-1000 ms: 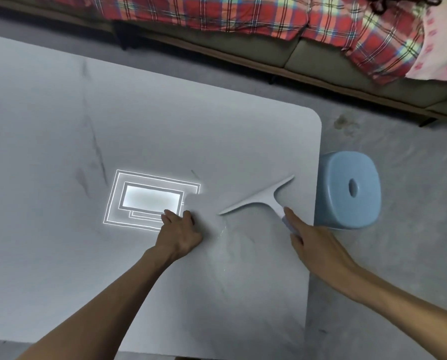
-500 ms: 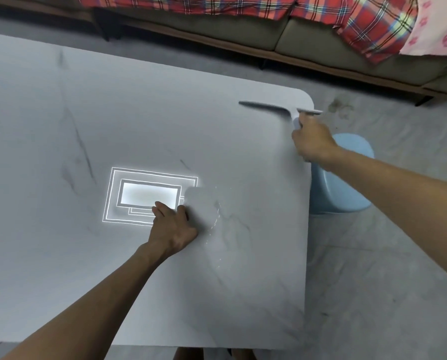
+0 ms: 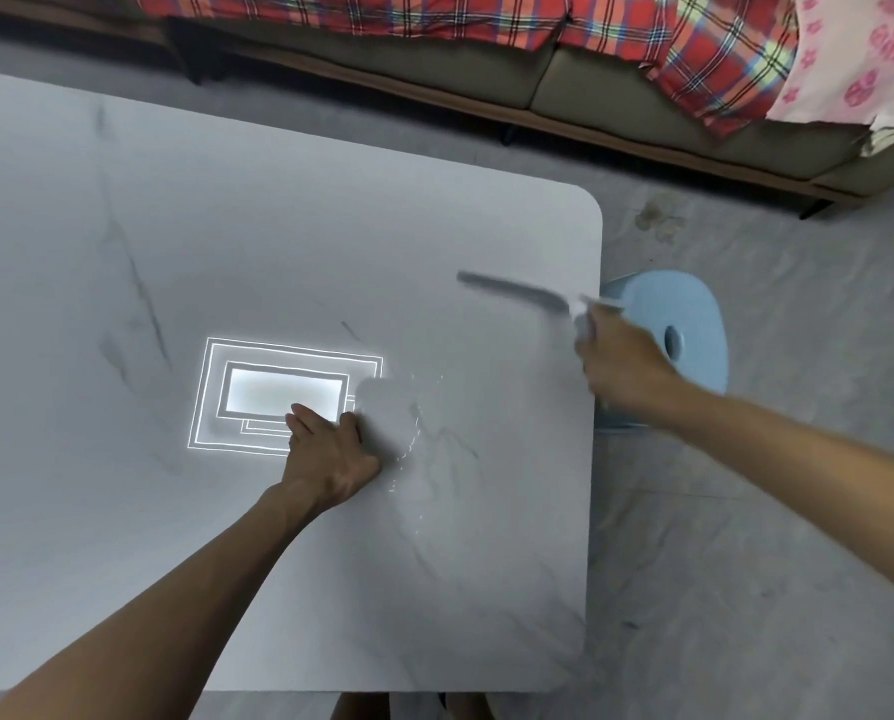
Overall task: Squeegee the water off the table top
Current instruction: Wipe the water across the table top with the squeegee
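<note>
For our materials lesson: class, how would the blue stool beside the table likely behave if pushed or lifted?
The stool looks like moulded plastic, so probably light and stiff. Its seat hole suggests an easy finger grip. On the hard floor it would likely slide, not roll.

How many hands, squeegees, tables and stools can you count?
Bare hands: 2, the left hand and the right hand
White T-shaped squeegee: 1
White marble-look table: 1
Pale blue plastic stool: 1
Total: 5
</note>
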`<action>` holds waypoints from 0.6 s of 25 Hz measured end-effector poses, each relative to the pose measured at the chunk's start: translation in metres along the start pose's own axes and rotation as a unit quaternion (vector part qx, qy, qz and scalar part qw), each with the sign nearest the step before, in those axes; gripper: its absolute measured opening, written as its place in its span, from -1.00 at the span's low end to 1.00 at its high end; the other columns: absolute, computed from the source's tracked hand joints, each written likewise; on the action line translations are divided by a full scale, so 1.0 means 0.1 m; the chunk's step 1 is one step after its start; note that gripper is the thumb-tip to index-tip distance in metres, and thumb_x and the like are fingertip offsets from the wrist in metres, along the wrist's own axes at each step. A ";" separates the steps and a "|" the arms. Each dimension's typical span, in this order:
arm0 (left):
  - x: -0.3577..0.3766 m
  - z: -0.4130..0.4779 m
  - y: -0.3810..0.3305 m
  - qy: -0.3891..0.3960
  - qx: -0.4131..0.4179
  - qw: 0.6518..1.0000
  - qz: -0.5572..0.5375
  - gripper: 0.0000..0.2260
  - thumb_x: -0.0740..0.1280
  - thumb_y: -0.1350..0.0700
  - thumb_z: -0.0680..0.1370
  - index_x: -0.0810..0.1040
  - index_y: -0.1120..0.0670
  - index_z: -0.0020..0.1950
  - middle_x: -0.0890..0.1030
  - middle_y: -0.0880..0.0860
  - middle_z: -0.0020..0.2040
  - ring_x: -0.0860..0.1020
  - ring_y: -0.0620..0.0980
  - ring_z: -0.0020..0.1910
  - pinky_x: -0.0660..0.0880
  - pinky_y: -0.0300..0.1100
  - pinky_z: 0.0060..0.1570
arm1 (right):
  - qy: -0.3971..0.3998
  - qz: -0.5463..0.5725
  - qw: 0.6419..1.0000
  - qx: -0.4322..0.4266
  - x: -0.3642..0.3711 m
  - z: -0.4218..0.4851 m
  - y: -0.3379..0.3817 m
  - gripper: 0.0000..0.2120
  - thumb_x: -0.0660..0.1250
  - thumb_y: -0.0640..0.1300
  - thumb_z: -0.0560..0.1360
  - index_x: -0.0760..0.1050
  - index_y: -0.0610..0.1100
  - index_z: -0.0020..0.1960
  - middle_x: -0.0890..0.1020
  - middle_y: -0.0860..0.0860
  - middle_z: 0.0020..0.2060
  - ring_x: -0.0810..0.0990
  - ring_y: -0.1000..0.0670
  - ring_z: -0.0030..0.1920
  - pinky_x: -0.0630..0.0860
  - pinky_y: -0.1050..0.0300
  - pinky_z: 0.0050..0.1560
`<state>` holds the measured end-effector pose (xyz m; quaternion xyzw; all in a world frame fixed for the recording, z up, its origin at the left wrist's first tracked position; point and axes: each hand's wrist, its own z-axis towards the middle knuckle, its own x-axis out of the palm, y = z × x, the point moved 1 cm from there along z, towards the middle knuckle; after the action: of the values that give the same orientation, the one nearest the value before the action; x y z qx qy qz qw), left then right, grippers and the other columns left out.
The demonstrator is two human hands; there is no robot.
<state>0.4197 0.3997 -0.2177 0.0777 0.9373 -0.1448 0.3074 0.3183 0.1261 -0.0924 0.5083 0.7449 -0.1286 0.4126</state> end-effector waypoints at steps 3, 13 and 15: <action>-0.01 0.02 0.04 -0.001 0.006 1.000 0.001 -0.45 0.32 0.02 0.49 0.31 0.15 0.44 0.05 0.32 0.51 0.12 0.37 0.47 0.21 0.23 0.41 | -0.080 0.103 0.990 0.053 -0.23 0.59 0.24 -0.64 0.02 -0.28 0.58 0.26 -0.15 0.35 0.51 -0.25 0.09 0.54 -0.19 -0.08 0.48 0.04 -0.35; -0.01 -0.36 0.24 -0.070 0.085 0.994 0.013 -0.83 0.18 0.20 0.56 0.40 0.28 0.07 0.43 0.27 0.15 0.42 0.19 0.01 0.47 0.10 0.05 | 0.024 -0.010 0.996 -0.081 0.69 -0.39 0.06 -0.40 0.05 -0.20 0.59 -0.05 0.10 0.56 0.52 -0.23 0.09 0.49 -0.21 -0.01 0.37 0.06 -0.09; 0.19 -0.58 0.34 -0.073 0.083 0.994 0.002 -0.80 0.21 0.26 0.49 0.41 0.29 0.09 0.40 0.29 0.20 0.41 0.19 0.02 0.43 0.06 0.04 | 0.030 -0.041 0.992 -0.117 0.79 -0.63 -0.22 -0.41 0.06 -0.19 0.60 -0.04 0.09 0.56 0.51 -0.16 -0.16 0.48 -0.18 -0.18 0.40 0.06 -0.15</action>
<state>0.3808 0.4509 -0.1920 0.0939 0.8969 -0.2269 0.3677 0.2580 0.2065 -0.1172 0.4296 0.7869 -0.0423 0.4409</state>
